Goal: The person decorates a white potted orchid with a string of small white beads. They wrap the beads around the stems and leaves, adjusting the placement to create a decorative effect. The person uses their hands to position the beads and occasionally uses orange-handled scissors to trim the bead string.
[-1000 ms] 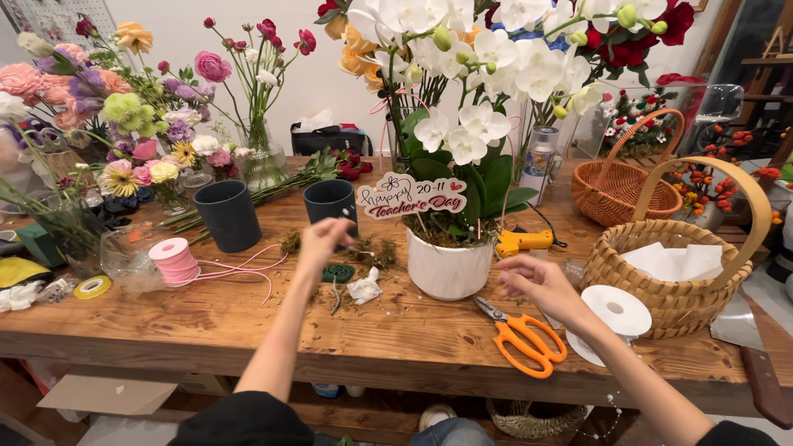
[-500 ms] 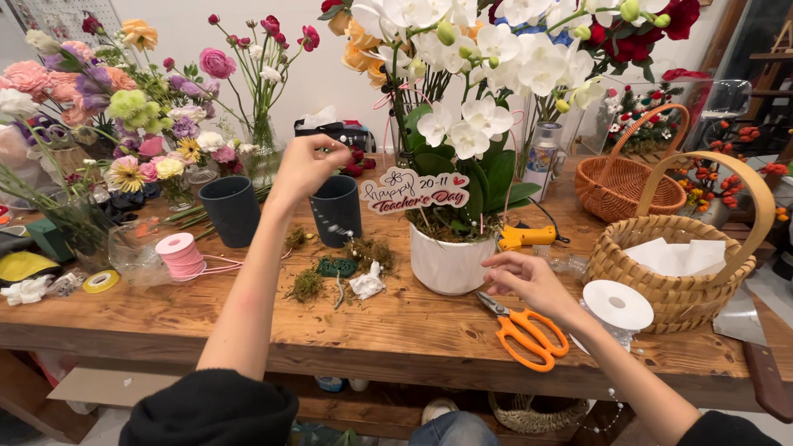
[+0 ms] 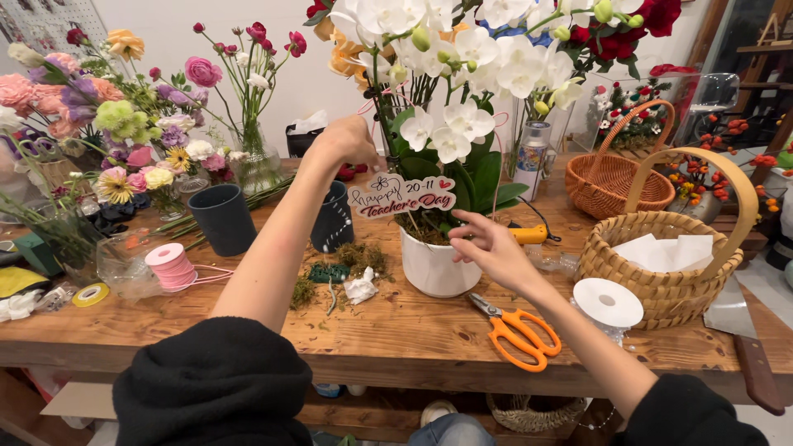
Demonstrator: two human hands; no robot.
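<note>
A wooden bench (image 3: pixel 396 330) crowded with flowers filled the frame. At its centre stood a white orchid pot (image 3: pixel 436 266). The left hand (image 3: pixel 347 140) was raised, its grip pinched on a thin pink string (image 3: pixel 367 107) among the stems. The right hand (image 3: pixel 487 246) hovered loose-fingered beside the pot, above orange scissors (image 3: pixel 516 332).

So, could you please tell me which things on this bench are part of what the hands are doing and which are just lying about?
In hand:
- left hand raised at the orchid stems
- right hand beside the white pot
- heart-edged card pick in the pot

Lying about:
- orange scissors
- pink cord spool
- two dark cups
- wicker baskets
- white ribbon reel
</note>
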